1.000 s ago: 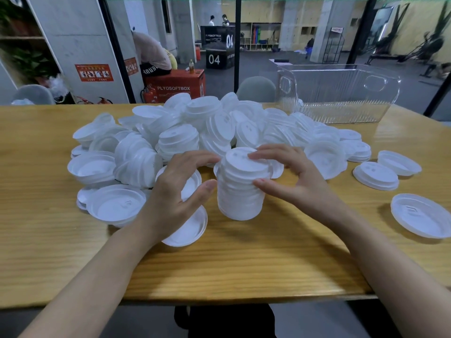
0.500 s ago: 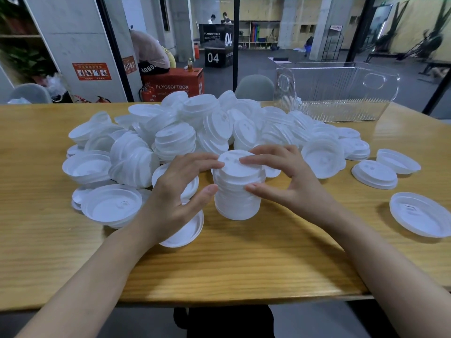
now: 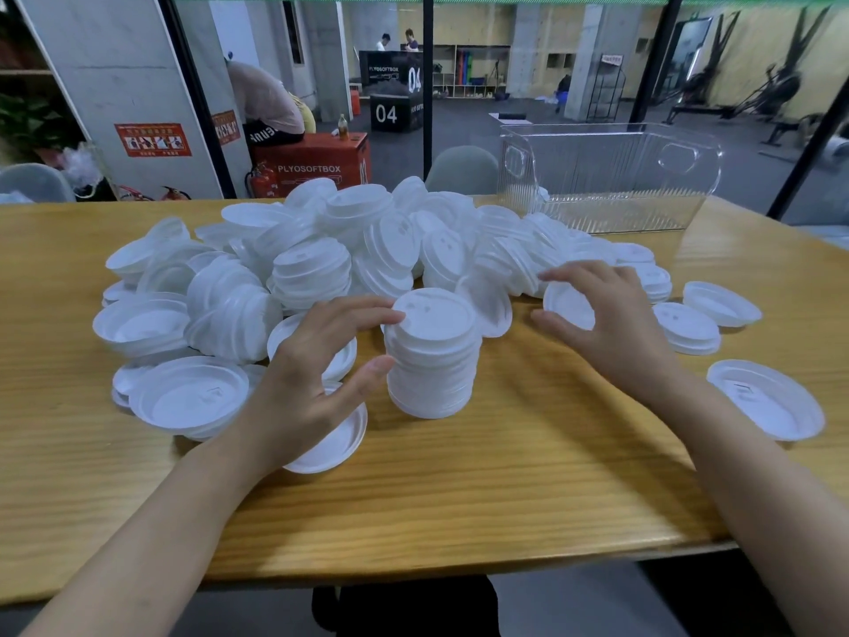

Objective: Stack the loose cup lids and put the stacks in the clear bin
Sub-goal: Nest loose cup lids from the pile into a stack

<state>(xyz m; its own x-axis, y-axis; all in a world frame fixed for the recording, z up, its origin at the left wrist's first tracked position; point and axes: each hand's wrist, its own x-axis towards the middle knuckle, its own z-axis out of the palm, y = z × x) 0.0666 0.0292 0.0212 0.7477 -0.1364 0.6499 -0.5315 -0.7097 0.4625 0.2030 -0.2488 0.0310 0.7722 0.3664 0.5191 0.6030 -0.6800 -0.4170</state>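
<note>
A short stack of white cup lids stands upright on the wooden table in front of me. My left hand holds it from the left, with fingertips on the top rim and the thumb against its side. My right hand is off to the right of the stack, its fingers and thumb curled around a single loose lid at the pile's near edge. A big heap of loose lids lies behind the stack. At the back right stands the clear bin, with no lids visible inside.
Single lids lie at the right and near the right edge. More upturned lids sit at the left, and one lies under my left wrist. Bare wood runs along the front edge.
My right hand has left the top of the stack and moved right onto a loose lid. My left hand stays on the stack, which has not shifted.
</note>
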